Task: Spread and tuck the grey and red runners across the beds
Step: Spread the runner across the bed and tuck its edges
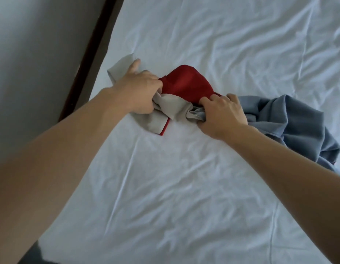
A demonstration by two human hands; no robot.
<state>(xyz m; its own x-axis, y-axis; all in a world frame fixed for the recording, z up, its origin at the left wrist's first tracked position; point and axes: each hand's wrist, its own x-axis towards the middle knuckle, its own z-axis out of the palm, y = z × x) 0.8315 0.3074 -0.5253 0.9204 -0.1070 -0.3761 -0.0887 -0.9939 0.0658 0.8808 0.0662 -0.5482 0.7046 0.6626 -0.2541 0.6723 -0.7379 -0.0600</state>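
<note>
A grey and red runner [184, 86] lies bunched up on the white bed sheet [184, 178], near the bed's left edge. Its red side bulges up between my hands and a light grey end sticks out to the left. My left hand [138, 92] grips the cloth where red meets grey. My right hand [222, 115] is closed on a twisted bunch of the grey cloth. From under my right hand the grey-blue length of cloth [294, 126] trails off in a crumpled heap to the right.
The wrinkled sheet covers the whole mattress. A dark wooden bed frame edge [89, 54] runs diagonally along the left side, with a pale wall [32, 54] beyond it.
</note>
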